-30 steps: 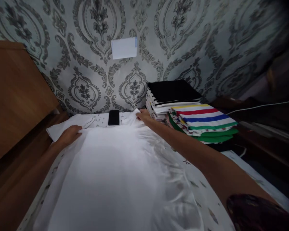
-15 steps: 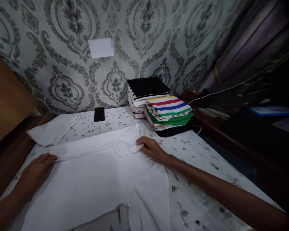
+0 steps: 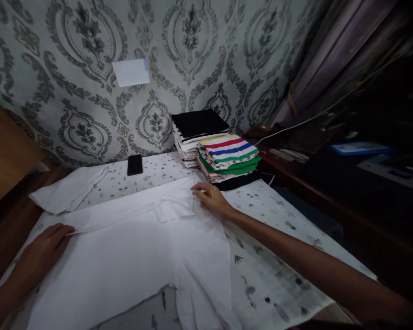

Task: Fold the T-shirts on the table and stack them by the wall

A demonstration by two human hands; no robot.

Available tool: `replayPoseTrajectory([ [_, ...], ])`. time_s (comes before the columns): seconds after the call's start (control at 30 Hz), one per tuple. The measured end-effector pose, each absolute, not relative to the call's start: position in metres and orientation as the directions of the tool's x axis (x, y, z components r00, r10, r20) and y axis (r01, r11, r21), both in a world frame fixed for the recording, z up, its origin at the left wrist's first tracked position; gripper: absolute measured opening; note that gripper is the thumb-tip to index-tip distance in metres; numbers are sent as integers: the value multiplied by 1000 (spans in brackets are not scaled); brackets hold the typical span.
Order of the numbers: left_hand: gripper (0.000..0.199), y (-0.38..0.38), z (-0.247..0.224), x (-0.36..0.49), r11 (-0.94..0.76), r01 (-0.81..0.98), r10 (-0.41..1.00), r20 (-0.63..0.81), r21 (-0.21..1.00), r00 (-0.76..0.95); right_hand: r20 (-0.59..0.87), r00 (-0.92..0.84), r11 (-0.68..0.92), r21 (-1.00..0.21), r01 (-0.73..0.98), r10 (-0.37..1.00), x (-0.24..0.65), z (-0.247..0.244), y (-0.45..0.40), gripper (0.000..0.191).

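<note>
A white shirt (image 3: 124, 261) lies spread over the patterned cloth, its far edge turned over into a long folded strip (image 3: 124, 201). A loose sleeve (image 3: 196, 293) with creases hangs toward me on the right. At the strip's left end, my left hand (image 3: 50, 243) pinches the fabric between thumb and fingers. My right hand (image 3: 211, 198) is at the strip's right end, its fingertips closed on the shirt's edge beside a small crumpled flap (image 3: 174, 210).
Behind lie another white folded cloth (image 3: 69, 188) and a black phone (image 3: 135, 165). Two stacks of folded clothes, one topped black (image 3: 199, 123), one striped (image 3: 230, 149), stand by the wallpapered wall. A wooden panel (image 3: 10, 151) rises at left; a dark desk is at right.
The view has turned slightly right, so things sit further left. My right hand has moved up along the strip's right end, and the fabric there lies flatter. My left hand keeps its place.
</note>
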State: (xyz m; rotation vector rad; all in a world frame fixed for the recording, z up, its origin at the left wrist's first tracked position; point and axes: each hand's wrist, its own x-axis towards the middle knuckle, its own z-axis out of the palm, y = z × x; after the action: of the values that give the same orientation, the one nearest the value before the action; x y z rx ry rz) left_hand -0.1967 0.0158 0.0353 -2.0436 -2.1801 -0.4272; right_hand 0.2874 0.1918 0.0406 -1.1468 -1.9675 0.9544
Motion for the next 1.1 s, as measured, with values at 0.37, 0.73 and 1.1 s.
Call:
replayPoseTrajectory([
  [0.37,36,6,42,-199,31,997,982,185,74,-45,225,-520,549,-88,831,824,261,19,254,27],
  [0.73,38,66,55,-212,339,916,920,126,216,-370,34,-331,333,-99,938,943,240,37,286,33],
  [1.1,26,78,38,-225,380,921,918,85,84,-387,-27,-197,191,-148,970,980,246,23,308,35],
])
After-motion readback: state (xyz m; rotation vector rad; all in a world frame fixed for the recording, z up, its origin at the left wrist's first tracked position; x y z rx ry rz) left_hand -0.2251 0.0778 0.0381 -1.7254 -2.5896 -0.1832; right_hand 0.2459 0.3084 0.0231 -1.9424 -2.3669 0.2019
